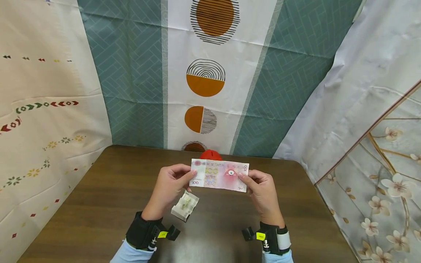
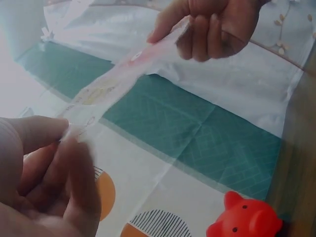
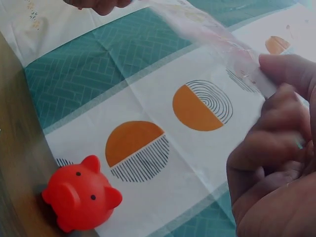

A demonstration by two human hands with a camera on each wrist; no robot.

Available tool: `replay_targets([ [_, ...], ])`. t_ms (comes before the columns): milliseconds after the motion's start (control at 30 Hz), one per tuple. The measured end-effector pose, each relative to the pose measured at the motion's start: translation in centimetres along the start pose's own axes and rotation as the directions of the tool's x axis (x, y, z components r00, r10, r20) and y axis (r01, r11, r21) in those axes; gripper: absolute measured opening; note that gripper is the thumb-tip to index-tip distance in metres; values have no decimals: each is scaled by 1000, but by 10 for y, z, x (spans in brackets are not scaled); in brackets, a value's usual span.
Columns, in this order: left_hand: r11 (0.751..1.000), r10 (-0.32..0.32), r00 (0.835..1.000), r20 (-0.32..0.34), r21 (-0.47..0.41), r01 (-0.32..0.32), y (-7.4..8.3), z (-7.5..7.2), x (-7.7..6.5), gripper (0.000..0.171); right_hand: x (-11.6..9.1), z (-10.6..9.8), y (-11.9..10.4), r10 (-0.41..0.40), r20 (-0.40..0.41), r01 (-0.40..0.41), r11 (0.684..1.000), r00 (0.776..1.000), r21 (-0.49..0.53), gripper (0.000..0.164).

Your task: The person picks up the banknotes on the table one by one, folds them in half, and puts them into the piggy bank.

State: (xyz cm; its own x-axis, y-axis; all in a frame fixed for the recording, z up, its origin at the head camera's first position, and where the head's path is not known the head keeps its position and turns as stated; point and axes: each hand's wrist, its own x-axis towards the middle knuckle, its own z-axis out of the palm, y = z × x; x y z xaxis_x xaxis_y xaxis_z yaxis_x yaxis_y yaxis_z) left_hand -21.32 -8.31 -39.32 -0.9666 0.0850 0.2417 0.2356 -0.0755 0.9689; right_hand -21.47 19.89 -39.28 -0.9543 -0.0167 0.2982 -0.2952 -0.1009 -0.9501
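Pinching banknote (image 1: 218, 176), perhaps notes (image 1: 185, 205), head view only

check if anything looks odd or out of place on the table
Mildly: a pale green paper note, creased and seemingly folded, lies askew on the brown wood-grain table near the left hand, unlike the pink-and-white paper note spread out between that hand and the right hand. Nothing looks spilled.
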Motion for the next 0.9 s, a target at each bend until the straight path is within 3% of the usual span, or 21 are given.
replay_targets([
  [167,1000,6,1000,6,-4,-6,0,-1,0,17,-2,-1,-3,44,21,-45,999,999,25,18],
  [333,996,-12,997,75,-88,19,0,-2,0,22,-4,-1,-6,70,74,-75,994,995,74,14],
  [500,988,38,990,136,-152,-17,0,-3,-1,29,-3,-1,-7,-14,187,-18,986,982,166,26],
  [633,995,90,993,70,-41,-87,0,-1,-2,31,-4,0,-8,-92,181,53,977,979,209,43],
  [700,994,103,995,17,39,-104,0,0,-3,27,-5,2,-9,-98,136,74,983,986,167,41],
  [833,980,147,989,-34,139,-141,1,0,-5,11,-5,3,-8,-87,64,88,996,994,-13,13],
  [900,974,177,983,-41,154,-169,2,-1,-5,14,-5,3,-7,-89,58,95,990,994,-105,19],
])
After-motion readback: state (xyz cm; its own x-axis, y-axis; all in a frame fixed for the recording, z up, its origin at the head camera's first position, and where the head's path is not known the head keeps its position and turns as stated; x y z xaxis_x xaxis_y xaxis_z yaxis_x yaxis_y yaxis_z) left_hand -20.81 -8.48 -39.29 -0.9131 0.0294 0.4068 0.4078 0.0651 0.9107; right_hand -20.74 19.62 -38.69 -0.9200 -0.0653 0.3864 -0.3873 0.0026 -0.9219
